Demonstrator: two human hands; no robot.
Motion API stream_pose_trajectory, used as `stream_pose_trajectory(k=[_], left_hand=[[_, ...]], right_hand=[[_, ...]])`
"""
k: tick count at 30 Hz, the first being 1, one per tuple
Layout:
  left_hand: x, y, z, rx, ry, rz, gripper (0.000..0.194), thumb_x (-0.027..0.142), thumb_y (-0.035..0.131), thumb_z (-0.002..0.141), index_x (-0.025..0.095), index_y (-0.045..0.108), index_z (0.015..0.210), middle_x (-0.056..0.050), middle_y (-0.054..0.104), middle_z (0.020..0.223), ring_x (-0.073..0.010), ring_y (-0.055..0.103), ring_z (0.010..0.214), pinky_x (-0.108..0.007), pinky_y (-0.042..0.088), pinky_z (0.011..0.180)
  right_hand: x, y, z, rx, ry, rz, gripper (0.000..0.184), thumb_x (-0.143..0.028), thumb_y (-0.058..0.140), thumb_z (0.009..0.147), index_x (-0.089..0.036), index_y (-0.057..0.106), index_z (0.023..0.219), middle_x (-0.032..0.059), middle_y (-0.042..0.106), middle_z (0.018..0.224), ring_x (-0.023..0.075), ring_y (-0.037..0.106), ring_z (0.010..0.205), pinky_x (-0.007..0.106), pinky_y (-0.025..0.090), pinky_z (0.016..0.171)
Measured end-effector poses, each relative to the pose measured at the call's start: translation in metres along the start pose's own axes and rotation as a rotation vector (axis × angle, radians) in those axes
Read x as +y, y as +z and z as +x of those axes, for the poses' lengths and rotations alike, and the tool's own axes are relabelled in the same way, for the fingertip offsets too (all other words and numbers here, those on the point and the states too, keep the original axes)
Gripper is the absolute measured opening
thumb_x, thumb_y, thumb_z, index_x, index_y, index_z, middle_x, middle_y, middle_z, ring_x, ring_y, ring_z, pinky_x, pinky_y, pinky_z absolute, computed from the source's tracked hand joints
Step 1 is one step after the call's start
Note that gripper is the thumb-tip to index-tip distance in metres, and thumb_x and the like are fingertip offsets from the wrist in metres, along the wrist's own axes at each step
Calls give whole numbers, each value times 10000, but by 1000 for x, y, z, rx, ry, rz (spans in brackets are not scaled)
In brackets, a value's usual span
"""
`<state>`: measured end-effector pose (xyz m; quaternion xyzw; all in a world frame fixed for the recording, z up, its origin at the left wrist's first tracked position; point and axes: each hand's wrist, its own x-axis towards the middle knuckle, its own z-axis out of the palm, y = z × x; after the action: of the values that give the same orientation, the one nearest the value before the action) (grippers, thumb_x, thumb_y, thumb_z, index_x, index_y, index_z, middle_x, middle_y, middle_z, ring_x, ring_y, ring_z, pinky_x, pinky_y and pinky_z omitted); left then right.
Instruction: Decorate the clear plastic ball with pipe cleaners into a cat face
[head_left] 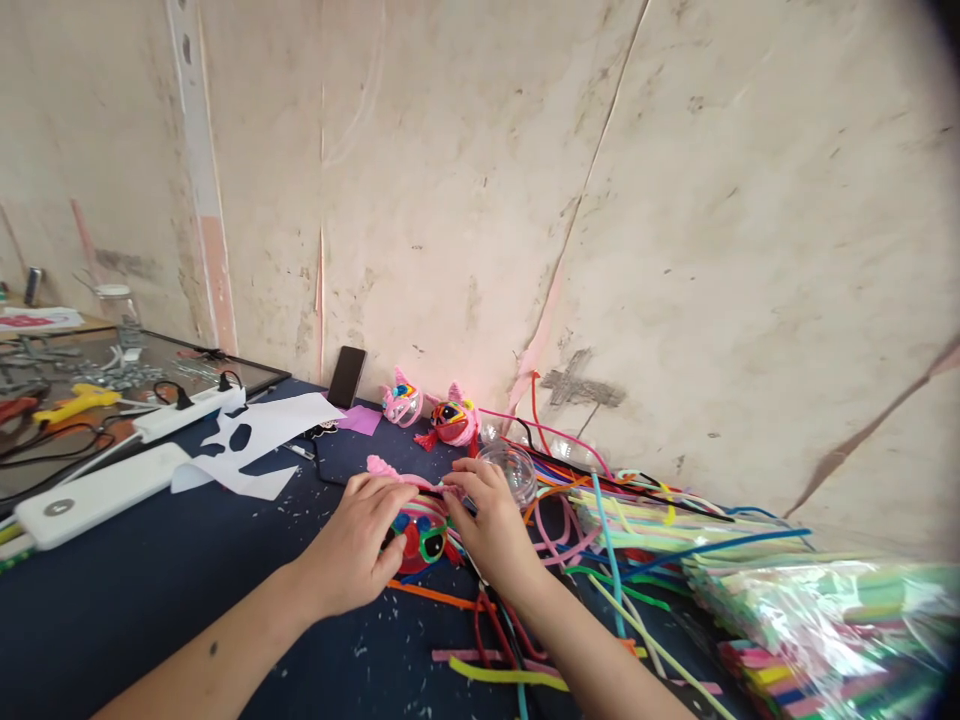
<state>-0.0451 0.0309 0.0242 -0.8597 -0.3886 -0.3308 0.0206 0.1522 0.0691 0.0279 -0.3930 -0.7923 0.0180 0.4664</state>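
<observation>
On the dark blue table in front of me sits a pipe-cleaner animal head (417, 548) with a red face, a green-ringed black eye and a pink fuzzy ear. My left hand (358, 540) is closed on its left side, thumb across the face and fingers over the top. My right hand (487, 512) pinches pink pipe cleaner at its upper right edge. The fingertips hide much of the top. Behind stand two similar animal heads, a pink one (403, 402) and one with a red face (454, 420). A clear plastic dome (511, 474) lies just past my right hand.
Loose pipe cleaners (615, 560) spread to the right, beside a clear bag of pipe cleaners (840, 620). To the left are cut white paper (262, 440), a power strip (191, 412), a long white case (101, 495) and a yellow glue gun (79, 402). A phone (347, 376) leans against the wall.
</observation>
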Motion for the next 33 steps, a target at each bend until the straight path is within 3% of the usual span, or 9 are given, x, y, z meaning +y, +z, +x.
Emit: stream_pose_trajectory(k=[5,9,15,18,22,24,28,33], left_hand=[[-1,-3,-1,13,-5,-19,496,88,469,775,223,455,1252,-84,601,1188,-251,528,1060,-446,397,931],[-6,0,-3,45,-30,-72,498,98,453,803,235,429,1282,-83,598,1197,-247,532,1080,-439,413,940],[-29,15,-2,466,-313,-126,400,182,448,863,220,423,1260,-115,542,1241,-252,507,1164,-439,430,964],[-36,15,0,565,-339,-108,294,186,451,873,223,502,1160,-93,570,1185,-239,526,1131,-436,442,955],[-30,10,0,474,-71,17,263,92,442,860,229,604,1016,-66,627,1073,-245,489,1136,-464,412,968],[-25,9,-1,391,-12,82,312,63,442,838,231,624,1028,-71,628,1094,-264,469,1149,-482,411,947],[-17,11,-2,257,-24,151,330,45,432,802,210,662,972,-86,606,1176,-301,427,1190,-520,395,943],[-15,14,-3,231,-60,110,329,43,406,807,196,628,995,-79,612,1162,-281,423,1198,-509,382,978]], right_hand=[[-6,18,21,-236,264,73,144,-98,583,748,-188,694,759,51,690,809,209,614,826,334,465,794],[-6,25,24,-267,377,70,147,-111,568,736,-179,695,711,40,683,732,197,625,741,287,460,683],[-7,25,24,-275,394,53,148,-151,558,737,-179,691,678,36,671,695,186,613,691,270,431,638],[-10,24,25,-278,374,52,147,-150,559,730,-185,688,671,27,668,686,179,604,684,266,422,634],[-14,22,25,-288,307,35,155,-139,557,738,-193,690,679,27,672,694,183,596,695,282,418,649],[-15,22,24,-287,268,26,161,-135,556,744,-197,691,683,25,674,692,184,597,697,286,420,651],[-14,22,24,-283,243,22,161,-127,559,741,-201,693,693,22,681,703,185,605,709,284,428,654],[-14,17,27,-354,260,42,189,-102,541,739,-205,696,708,25,696,756,190,622,747,287,441,678]])
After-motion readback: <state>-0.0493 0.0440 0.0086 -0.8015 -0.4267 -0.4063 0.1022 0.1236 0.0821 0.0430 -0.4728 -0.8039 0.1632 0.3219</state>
